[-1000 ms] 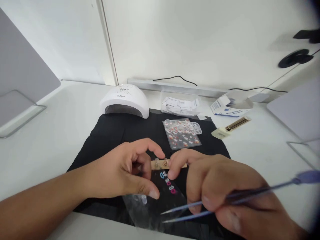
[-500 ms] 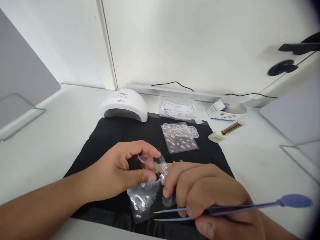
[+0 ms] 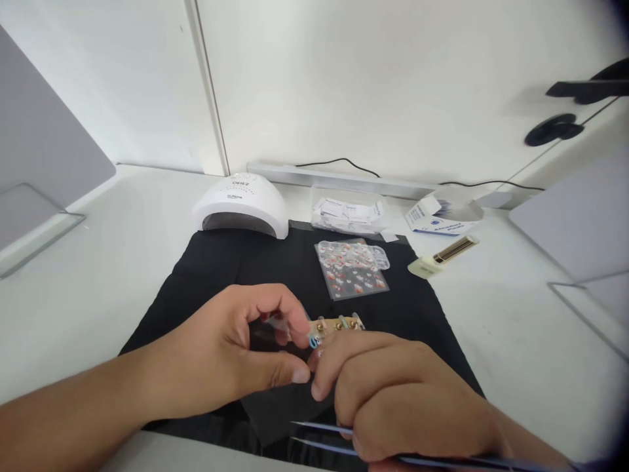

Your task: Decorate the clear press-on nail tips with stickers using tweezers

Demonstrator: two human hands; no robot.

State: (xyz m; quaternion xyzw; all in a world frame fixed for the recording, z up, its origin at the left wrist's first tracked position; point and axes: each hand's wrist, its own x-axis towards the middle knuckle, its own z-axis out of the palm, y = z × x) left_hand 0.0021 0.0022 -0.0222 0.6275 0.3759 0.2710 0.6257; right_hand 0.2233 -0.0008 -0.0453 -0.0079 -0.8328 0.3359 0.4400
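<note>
My left hand pinches a clear sticker sheet with small coloured stickers, held over the black mat. My right hand grips blue tweezers, whose tips point left near the mat's front edge, and its fingertips touch the sheet too. A wooden strip with small metal studs lies just behind my fingers on the mat.
A white nail lamp stands at the mat's back left. A packet of patterned nail stickers lies mid-mat, a bag of white wipes and an open box behind it. A cream and gold file lies to the right.
The clear sheet was lifted off the mat and gathered between my fingers. My right hand with the tweezers drew in and down, and the view tilted slightly.
</note>
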